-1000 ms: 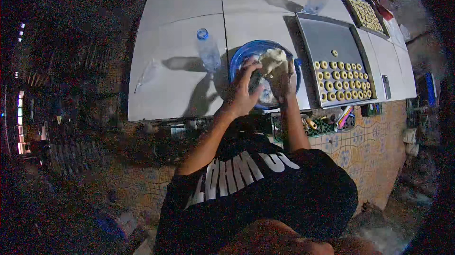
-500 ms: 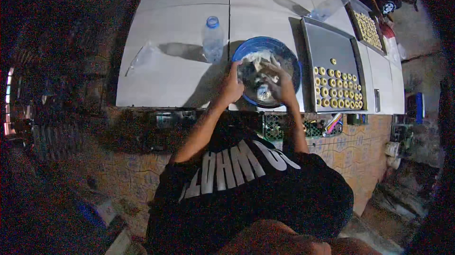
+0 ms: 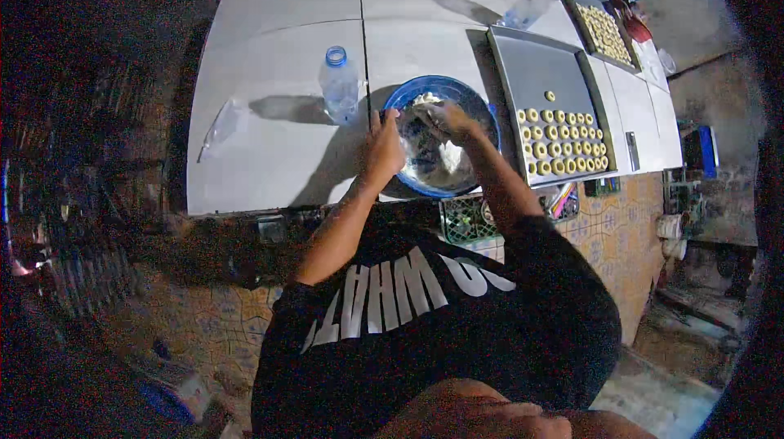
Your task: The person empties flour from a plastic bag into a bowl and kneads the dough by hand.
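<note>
White tiled counter [image 3: 278,153] is being used to carry a blue bowl [image 3: 487,116] directly ahead, its left rim being gripped by the left hand [image 3: 382,147], while pale dough [image 3: 445,153] inside is seemingly being pinched by the nearer right hand [image 3: 447,120].

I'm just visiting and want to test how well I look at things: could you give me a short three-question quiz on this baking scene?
1. True or false: both hands, left hand and right hand, are at the blue bowl.
2. What stands just left of the bowl? A) clear plastic bottle with blue cap B) a kettle C) a stack of plates
3. Fill in: the small dough rings lie in rows on the near part of a metal ____.

Key: 1 true; 2 A; 3 tray.
</note>
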A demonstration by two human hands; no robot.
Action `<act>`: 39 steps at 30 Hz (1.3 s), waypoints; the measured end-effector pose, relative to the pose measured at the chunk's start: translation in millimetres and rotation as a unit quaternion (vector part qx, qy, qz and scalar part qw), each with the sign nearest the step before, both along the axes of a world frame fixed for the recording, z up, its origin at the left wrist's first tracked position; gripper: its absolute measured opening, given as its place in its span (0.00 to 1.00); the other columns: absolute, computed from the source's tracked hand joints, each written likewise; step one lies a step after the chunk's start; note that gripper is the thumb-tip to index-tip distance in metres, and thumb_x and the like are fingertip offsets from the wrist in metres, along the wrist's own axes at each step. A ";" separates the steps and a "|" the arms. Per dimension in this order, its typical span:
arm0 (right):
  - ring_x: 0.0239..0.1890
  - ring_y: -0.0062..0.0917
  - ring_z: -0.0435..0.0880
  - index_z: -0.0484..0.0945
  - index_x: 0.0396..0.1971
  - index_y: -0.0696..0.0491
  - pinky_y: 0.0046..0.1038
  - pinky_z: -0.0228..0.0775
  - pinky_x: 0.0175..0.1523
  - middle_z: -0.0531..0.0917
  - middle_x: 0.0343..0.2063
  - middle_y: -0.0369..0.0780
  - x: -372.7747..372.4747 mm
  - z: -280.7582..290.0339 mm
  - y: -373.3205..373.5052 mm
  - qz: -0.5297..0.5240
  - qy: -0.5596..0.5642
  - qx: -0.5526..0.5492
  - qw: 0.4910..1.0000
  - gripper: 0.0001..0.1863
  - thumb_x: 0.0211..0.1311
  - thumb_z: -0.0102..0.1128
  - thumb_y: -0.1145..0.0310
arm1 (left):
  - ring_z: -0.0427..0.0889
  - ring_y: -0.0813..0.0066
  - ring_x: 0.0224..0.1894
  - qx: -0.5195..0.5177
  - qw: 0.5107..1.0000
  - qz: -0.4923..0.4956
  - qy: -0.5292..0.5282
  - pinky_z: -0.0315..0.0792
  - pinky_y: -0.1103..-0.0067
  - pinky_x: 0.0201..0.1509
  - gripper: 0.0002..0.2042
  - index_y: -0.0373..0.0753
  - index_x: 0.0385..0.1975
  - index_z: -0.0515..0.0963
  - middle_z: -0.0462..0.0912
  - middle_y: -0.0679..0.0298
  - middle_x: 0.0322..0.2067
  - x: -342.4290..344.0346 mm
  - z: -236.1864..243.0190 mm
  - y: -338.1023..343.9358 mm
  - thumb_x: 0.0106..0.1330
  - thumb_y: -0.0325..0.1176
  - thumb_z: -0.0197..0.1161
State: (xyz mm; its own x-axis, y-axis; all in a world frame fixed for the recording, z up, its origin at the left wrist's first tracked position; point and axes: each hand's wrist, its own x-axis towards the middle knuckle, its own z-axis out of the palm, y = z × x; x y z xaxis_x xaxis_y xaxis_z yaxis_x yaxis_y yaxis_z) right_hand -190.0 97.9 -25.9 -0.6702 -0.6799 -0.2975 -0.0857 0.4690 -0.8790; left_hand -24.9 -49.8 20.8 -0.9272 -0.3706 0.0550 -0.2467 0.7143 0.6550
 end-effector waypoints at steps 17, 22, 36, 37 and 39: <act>0.51 0.34 0.77 0.76 0.48 0.52 0.36 0.70 0.55 0.77 0.51 0.43 -12.4 9.4 18.1 0.153 -0.244 -0.197 0.937 0.16 0.61 0.52 0.66 | 0.58 0.28 0.60 -0.016 0.996 -0.082 0.005 0.63 0.56 0.60 0.30 0.23 0.57 0.60 0.60 0.31 0.57 -3.0 2.3 3.0 0.50 0.21 0.57; 0.59 0.39 0.69 0.67 0.58 0.53 0.43 0.64 0.60 0.67 0.61 0.44 16.3 87.4 23.5 0.021 -0.401 -0.436 0.806 0.31 0.56 0.58 0.54 | 0.63 0.30 0.57 -0.019 0.999 -0.035 -0.008 0.66 0.55 0.56 0.27 0.25 0.56 0.63 0.63 0.28 0.53 -13.8 6.5 2.7 0.52 0.22 0.56; 0.25 0.25 0.79 0.78 0.38 0.55 0.28 0.74 0.30 0.80 0.27 0.38 -14.5 -24.6 0.0 0.020 0.157 -0.108 0.981 0.13 0.64 0.51 0.62 | 0.60 0.30 0.60 -0.018 0.999 -0.047 -0.020 0.62 0.56 0.61 0.40 0.34 0.63 0.54 0.47 0.30 0.62 -15.2 -2.1 -3.4 0.45 0.18 0.63; 0.25 0.25 0.80 0.78 0.38 0.54 0.28 0.74 0.30 0.80 0.26 0.38 -3.6 -8.4 -13.7 0.029 0.156 -0.066 0.985 0.13 0.64 0.52 0.61 | 0.60 0.30 0.60 -0.021 0.999 -0.032 -0.022 0.62 0.56 0.61 0.40 0.34 0.63 0.54 0.47 0.30 0.62 -9.5 1.0 -11.8 0.45 0.18 0.63; 0.27 0.26 0.81 0.79 0.38 0.55 0.29 0.75 0.31 0.81 0.27 0.38 6.8 3.1 -16.6 -0.130 -0.251 -0.180 0.942 0.14 0.64 0.52 0.60 | 0.59 0.30 0.60 -0.077 0.996 -0.051 0.010 0.60 0.55 0.63 0.45 0.37 0.66 0.47 0.44 0.31 0.63 -9.4 7.2 -10.3 0.45 0.17 0.63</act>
State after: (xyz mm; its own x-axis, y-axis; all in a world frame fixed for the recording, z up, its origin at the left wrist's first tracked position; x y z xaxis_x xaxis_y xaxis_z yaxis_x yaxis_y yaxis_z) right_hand -183.2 81.3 -22.8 -0.6642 -0.6297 -0.4030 0.4607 0.0798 -0.8840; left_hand -34.3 -60.2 28.1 -0.9576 -0.2609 0.1224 -0.1564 0.8272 0.5397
